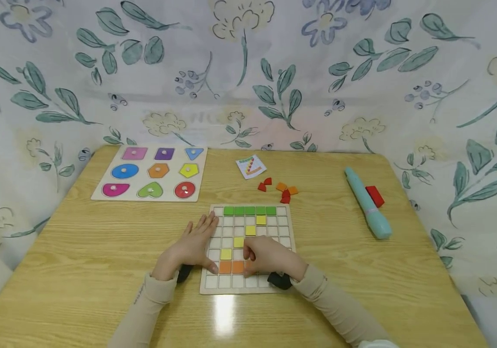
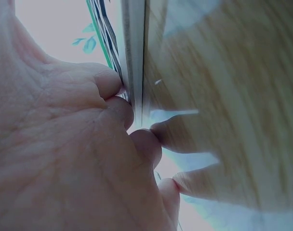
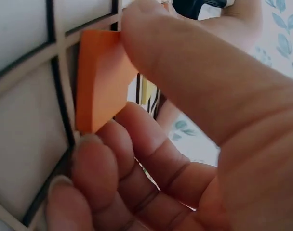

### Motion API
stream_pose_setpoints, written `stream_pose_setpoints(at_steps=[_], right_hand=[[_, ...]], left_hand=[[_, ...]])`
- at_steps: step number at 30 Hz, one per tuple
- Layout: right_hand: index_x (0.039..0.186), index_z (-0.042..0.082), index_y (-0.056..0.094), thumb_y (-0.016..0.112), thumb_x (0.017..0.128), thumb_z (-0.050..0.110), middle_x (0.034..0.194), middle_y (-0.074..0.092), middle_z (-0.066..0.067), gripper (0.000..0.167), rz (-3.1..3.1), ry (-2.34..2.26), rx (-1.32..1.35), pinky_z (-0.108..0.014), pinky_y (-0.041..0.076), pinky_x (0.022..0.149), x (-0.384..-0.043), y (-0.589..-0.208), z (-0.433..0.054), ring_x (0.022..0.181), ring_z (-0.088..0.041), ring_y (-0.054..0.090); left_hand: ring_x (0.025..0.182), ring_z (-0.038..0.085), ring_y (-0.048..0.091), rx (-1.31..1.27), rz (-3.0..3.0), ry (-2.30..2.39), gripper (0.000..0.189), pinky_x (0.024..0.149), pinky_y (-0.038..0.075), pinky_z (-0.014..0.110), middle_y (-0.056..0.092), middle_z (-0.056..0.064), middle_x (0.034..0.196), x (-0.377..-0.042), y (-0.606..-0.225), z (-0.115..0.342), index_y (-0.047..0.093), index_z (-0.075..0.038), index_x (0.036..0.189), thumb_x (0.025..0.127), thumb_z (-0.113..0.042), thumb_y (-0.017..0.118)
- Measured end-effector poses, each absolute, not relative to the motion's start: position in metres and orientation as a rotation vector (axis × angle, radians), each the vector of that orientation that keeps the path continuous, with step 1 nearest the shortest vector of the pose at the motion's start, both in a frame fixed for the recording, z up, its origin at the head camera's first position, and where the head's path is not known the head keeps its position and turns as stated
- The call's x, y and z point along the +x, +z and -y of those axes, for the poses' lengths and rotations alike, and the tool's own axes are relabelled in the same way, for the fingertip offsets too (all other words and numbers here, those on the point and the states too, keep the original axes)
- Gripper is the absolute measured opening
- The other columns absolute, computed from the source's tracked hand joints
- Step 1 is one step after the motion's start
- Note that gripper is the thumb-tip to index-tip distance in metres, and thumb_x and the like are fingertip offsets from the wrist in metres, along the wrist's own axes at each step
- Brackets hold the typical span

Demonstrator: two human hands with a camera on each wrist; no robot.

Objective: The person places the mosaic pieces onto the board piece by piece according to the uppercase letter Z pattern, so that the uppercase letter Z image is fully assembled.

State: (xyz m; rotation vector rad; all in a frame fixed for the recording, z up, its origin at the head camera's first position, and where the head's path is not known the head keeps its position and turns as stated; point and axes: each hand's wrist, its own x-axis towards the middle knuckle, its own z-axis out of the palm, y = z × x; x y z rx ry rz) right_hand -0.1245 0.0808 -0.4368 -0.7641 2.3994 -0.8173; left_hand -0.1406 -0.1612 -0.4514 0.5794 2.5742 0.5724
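Note:
A wooden grid board (image 1: 225,282) lies in front of me. Green square tiles (image 1: 250,210) line its far row, yellow tiles (image 1: 250,230) step diagonally down it, and orange tiles (image 1: 225,267) sit in a near row. My left hand (image 1: 189,247) rests spread along the board's left edge; in the left wrist view its fingertips (image 2: 110,83) meet the board's side. Over the orange row, my right hand (image 1: 270,256) pinches an orange square tile (image 3: 103,82) between thumb and curled fingers. That tile stands slightly tilted at a grid cell in the right wrist view.
A knobbed shape puzzle (image 1: 144,162) lies at back left. Behind the board are a pattern card (image 1: 250,166), loose red quarter-round pieces (image 1: 285,195) and orange pieces (image 1: 281,186). A teal pen-shaped device (image 1: 367,203) and a red block (image 1: 375,196) lie at right.

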Motion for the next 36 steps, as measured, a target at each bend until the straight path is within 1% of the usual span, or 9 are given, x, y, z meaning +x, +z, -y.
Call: stream_pose_setpoints(at_steps=[11,20,25,28,31,32,33,34,36], right_hand=[[0.081,0.013,0.061,0.083,0.075,0.017,0.074,0.057,0.005,0.024,-2.483,-0.691,-0.818,-0.019,0.039,0.061,-0.122,-0.434,-0.080,0.067,-0.007,0.045],[0.080,0.013,0.062,0.079,0.079,0.016,0.072,0.055,0.005,0.017,-2.477,-0.685,-0.822,-0.019,0.038,0.059,-0.120,-0.431,-0.080,0.066,-0.006,0.044],[0.095,0.011,0.068,0.069,0.089,0.020,0.082,0.063,0.003,0.011,-2.444,-0.803,-0.800,-0.020,0.044,0.066,-0.142,-0.421,-0.100,0.073,-0.008,0.051],[0.108,0.007,0.067,0.062,0.095,0.022,0.097,0.067,-0.004,0.020,-2.459,-0.959,-0.715,-0.024,0.048,0.074,-0.167,-0.417,-0.124,0.082,-0.013,0.058],[0.121,0.002,0.062,0.056,0.098,0.019,0.108,0.067,-0.014,0.029,-2.524,-1.164,-0.550,-0.026,0.051,0.073,-0.192,-0.422,-0.153,0.086,-0.018,0.063],[0.126,0.002,0.059,0.055,0.099,0.018,0.109,0.065,-0.017,0.032,-2.533,-1.235,-0.485,-0.026,0.051,0.069,-0.199,-0.425,-0.162,0.081,-0.019,0.062],[0.132,0.003,0.055,0.053,0.099,0.015,0.103,0.064,-0.019,0.035,-2.533,-1.295,-0.429,-0.025,0.048,0.064,-0.205,-0.431,-0.171,0.074,-0.018,0.060],[0.137,0.003,0.050,0.052,0.099,0.011,0.104,0.062,-0.022,0.039,-2.527,-1.349,-0.392,-0.024,0.046,0.061,-0.210,-0.437,-0.178,0.068,-0.017,0.057],[0.146,0.003,0.040,0.049,0.099,0.006,0.118,0.057,-0.027,0.048,-2.507,-1.391,-0.364,-0.022,0.042,0.056,-0.217,-0.448,-0.189,0.060,-0.014,0.049]], left_hand=[[0.150,0.041,-0.003,0.577,-2.580,0.587,0.134,0.117,-0.002,0.065,-0.002,0.018,0.163,-0.142,-0.451,0.161,0.009,0.000,0.155,0.057,-0.046,0.089],[0.150,0.040,-0.004,0.575,-2.570,0.570,0.134,0.118,-0.003,0.064,-0.004,0.017,0.163,-0.142,-0.452,0.162,0.008,0.000,0.155,0.058,-0.047,0.088],[0.150,0.041,-0.004,0.582,-2.583,0.565,0.135,0.117,-0.002,0.065,-0.004,0.017,0.163,-0.144,-0.451,0.161,0.008,0.000,0.155,0.057,-0.047,0.088],[0.150,0.040,-0.005,0.575,-2.580,0.571,0.135,0.117,-0.003,0.064,-0.004,0.017,0.163,-0.145,-0.450,0.161,0.008,-0.001,0.155,0.057,-0.046,0.089],[0.150,0.040,-0.005,0.578,-2.579,0.575,0.134,0.117,-0.003,0.065,-0.004,0.017,0.163,-0.144,-0.450,0.161,0.008,-0.001,0.155,0.058,-0.045,0.089],[0.150,0.040,-0.005,0.577,-2.578,0.571,0.134,0.117,-0.003,0.064,-0.004,0.016,0.163,-0.144,-0.450,0.161,0.007,-0.001,0.155,0.058,-0.045,0.089],[0.150,0.040,-0.005,0.580,-2.576,0.567,0.134,0.118,-0.003,0.064,-0.004,0.016,0.163,-0.143,-0.450,0.161,0.007,-0.001,0.155,0.058,-0.046,0.089],[0.150,0.039,-0.006,0.581,-2.573,0.563,0.134,0.118,-0.003,0.064,-0.004,0.016,0.164,-0.143,-0.451,0.161,0.007,-0.001,0.155,0.058,-0.046,0.088],[0.150,0.039,-0.006,0.583,-2.566,0.558,0.134,0.118,-0.003,0.064,-0.005,0.015,0.164,-0.141,-0.451,0.161,0.007,-0.002,0.155,0.058,-0.046,0.088]])
